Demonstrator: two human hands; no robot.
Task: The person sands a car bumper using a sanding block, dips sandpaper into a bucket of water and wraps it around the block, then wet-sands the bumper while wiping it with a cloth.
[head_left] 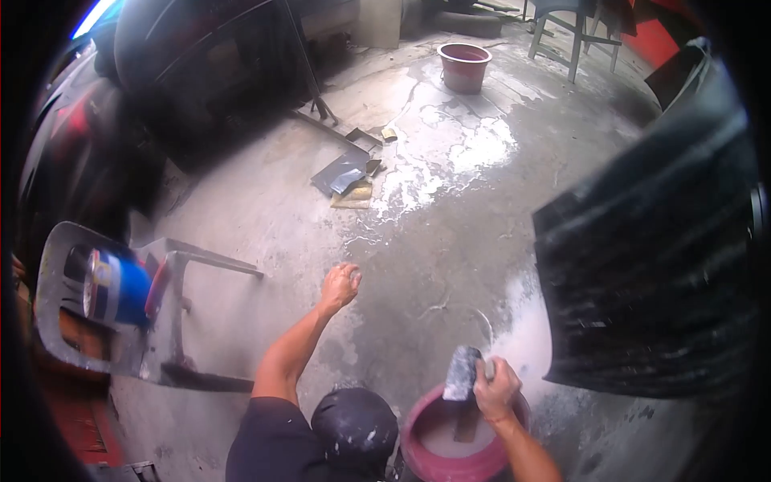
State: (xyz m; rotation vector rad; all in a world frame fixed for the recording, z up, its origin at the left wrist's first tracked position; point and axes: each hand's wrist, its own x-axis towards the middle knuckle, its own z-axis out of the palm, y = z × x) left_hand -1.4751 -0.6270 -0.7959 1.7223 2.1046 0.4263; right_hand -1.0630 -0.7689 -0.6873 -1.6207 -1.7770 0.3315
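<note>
My right hand (499, 389) is closed on a grey speckled block (462, 373) whose exact kind I cannot make out. It holds the block over a pink bucket (414, 430) with cloudy liquid inside. A brown flat piece (466, 422) shows in the bucket, below the block. My left hand (340, 285) is raised over the concrete floor with its fingers curled; whatever may be in them is hidden. Between my arms, at the bottom, is a dark rounded knee (354, 426) with pale specks.
To the right hangs a large black wet panel (650, 265). At left, a grey plastic chair (173, 337) lies near a blue can (120, 287). Flat scraps (341, 173) lie on the wet floor (434, 265). Farther off are a second bucket (464, 76) and a stool (574, 36).
</note>
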